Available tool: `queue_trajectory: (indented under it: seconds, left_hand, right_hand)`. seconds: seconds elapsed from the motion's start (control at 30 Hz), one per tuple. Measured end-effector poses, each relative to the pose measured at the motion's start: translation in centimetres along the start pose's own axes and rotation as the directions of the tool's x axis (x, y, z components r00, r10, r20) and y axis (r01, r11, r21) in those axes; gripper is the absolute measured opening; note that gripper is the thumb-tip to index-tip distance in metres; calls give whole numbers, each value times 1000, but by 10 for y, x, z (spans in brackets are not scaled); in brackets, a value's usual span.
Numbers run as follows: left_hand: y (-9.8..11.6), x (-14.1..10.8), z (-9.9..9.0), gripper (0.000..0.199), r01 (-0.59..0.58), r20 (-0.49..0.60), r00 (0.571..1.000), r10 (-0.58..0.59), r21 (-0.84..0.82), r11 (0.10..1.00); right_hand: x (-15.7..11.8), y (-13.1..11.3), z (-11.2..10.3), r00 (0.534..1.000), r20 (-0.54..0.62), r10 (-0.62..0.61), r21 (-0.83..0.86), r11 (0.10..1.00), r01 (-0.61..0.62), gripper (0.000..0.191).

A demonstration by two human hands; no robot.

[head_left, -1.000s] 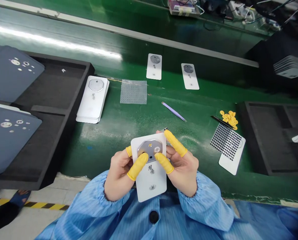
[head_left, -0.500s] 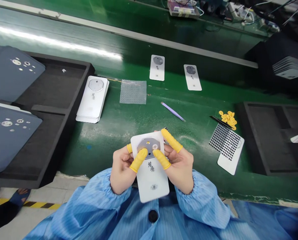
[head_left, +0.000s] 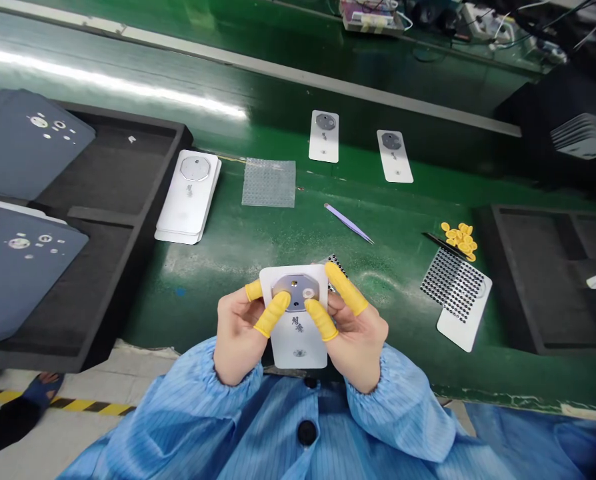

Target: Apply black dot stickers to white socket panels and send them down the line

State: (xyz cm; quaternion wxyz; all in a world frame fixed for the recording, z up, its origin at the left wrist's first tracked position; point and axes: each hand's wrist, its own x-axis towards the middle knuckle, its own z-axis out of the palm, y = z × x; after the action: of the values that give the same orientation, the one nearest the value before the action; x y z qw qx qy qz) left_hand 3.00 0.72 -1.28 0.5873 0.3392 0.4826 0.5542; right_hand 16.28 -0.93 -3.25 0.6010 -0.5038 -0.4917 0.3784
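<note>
Close to my body, both hands grip a white phone back cover [head_left: 298,343] with a grey octagonal camera plate at its upper end. My left hand [head_left: 241,330] holds its left edge, the yellow-cotted thumb pressing the plate's left side. On the other edge my right hand [head_left: 355,330] grips it, thumb on the plate's lower right and forefinger along the top corner. Their other fingers are partly hidden behind the cover. Just beyond it shows a sheet of black dots [head_left: 335,265], mostly covered. Purple tweezers [head_left: 349,223] lie farther out on the green bench.
At left stand a stack of white covers [head_left: 185,200] and a black tray [head_left: 113,160] with grey sheets. Two covers [head_left: 324,137] lie at the back beyond a clear dotted sheet [head_left: 269,183]. At right are yellow finger cots [head_left: 459,239], a black-dot sheet [head_left: 451,283] and another black tray [head_left: 533,287].
The cover has tilted, its lower end now appearing shorter and farther from my lap. Both hands keep their hold, and more of the dot sheet behind shows. The view has shifted slightly.
</note>
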Motion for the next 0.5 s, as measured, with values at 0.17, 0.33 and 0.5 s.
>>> queue_trajectory:
  seconds: [0.17,0.33,0.5]
  left_hand:
    - [2,9,-3,16,90,53,994,-91,12,996]
    - [10,12,0,16,129,97,986,-132,44,991]
    - [15,1,8,17,25,30,999,-28,100,995]
  right_hand:
    - [3,3,3,994,48,101,72,992,-104,50]
    - [15,1,3,977,146,157,182,966,-182,58]
    - [17,-3,2,975,178,134,176,970,-165,61]
